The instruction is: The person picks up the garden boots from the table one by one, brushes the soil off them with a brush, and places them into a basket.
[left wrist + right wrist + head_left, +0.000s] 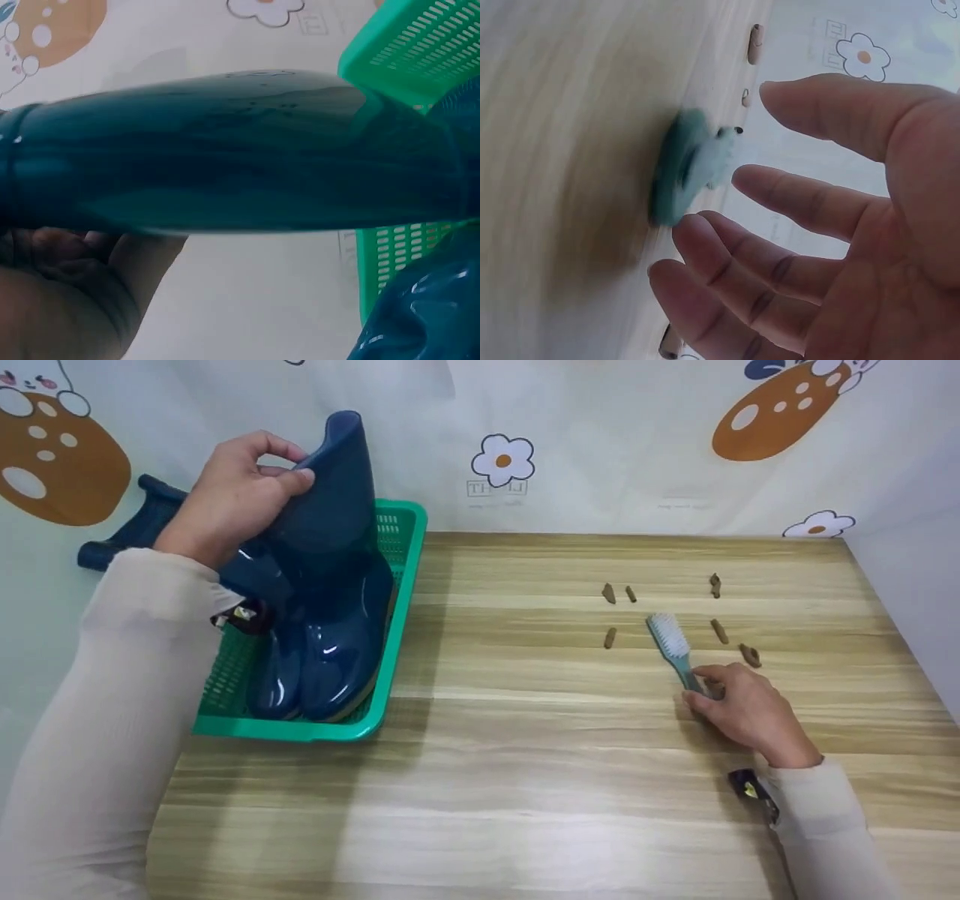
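Observation:
Blue rubber rain boots (341, 630) stand in a green plastic basket (409, 547) at the left. My left hand (244, 491) pinches one boot's top edge between thumb and fingers. In the left wrist view that boot's glossy shaft (247, 161) stretches across, partly hiding the hand (67, 300). Bristles up, a green scrub brush (670, 639) lies on the table at the right. My right hand (750, 709) is at its handle end. The right wrist view shows that hand (817, 225) with fingers spread and the brush (679, 169), blurred, just beyond the fingertips.
Several small brown pieces (719, 631) lie scattered on the wooden table (517, 720) around the brush. A patterned sheet (585, 457) covers the wall behind. Another blue boot shaft (135, 526) sticks out over the basket's left side, behind my left forearm.

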The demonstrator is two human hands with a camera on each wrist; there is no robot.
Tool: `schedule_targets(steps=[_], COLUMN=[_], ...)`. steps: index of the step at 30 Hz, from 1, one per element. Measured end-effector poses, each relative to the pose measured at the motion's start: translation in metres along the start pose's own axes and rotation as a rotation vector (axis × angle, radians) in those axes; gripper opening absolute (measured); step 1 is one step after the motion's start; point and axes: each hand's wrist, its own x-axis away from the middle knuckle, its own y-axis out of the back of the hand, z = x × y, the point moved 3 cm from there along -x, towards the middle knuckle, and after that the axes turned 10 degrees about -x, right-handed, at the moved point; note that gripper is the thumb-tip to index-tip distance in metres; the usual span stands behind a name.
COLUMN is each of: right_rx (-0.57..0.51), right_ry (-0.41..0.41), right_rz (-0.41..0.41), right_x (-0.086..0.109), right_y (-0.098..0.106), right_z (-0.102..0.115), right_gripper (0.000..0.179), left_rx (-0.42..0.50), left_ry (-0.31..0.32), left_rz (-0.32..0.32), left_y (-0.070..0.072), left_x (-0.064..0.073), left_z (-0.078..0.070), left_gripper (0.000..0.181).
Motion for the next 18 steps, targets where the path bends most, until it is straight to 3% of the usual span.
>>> schedule_targets(steps=[5,10,13,18], right_rx=[-0.001,-0.02,-0.02,-0.01], right_ry=[-0.005,0.02,0.039,0.047], right_rz=[-0.006,-0.002,-0.008,-0.017], right_x=[-0.002,-0.005,-0.005,-0.006], right_y=[0.003,0.005,0.008,0.016], right_z=[0.001,0.004,0.006,0.008], right_gripper=[0.056,0.057,0.057,0.059], left_rx=[-0.08,-0.132,-0.236,-0.506], left_ry=[0.012,-0.033,-0.072,-0.114], left_rz=[0.072,0.119,0.14,0.191], left_y=[-0.008,-0.018,-0.028,-0.052], left_x=[0.005,0.011,0.015,0.021], left_z=[-0.006,-0.014,-0.018,-0.024], left_gripper=[0.06,0.069,0.068,0.071])
